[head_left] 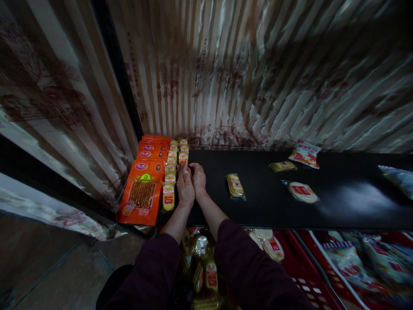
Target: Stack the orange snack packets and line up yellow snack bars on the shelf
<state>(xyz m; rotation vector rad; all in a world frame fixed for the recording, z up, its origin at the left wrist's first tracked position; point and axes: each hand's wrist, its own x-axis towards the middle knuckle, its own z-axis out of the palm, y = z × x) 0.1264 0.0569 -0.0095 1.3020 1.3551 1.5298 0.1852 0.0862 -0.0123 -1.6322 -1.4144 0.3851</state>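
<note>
My left hand [186, 188] and my right hand [198, 177] are pressed together at the near end of a short row of small yellow packaged cakes [183, 157] on the black shelf. Their fingers are closed and curled inward; whatever lies between them is hidden. Just left of my left hand runs a longer row of the same wrapped cakes, its nearest packet [168, 196] lying flat with a red and white label. Beyond that row, orange snack bags [142, 191] overlap in a column along the shelf's left end.
Right of my hands, the black shelf [258, 211] carries a cracker packet [235, 186], another flat packet [282, 166], a round wrapped cake [302, 192] and a puffed snack bag [305, 153]. Below stand red baskets [292, 258] of packaged food. Striped curtain [226, 86] hangs behind.
</note>
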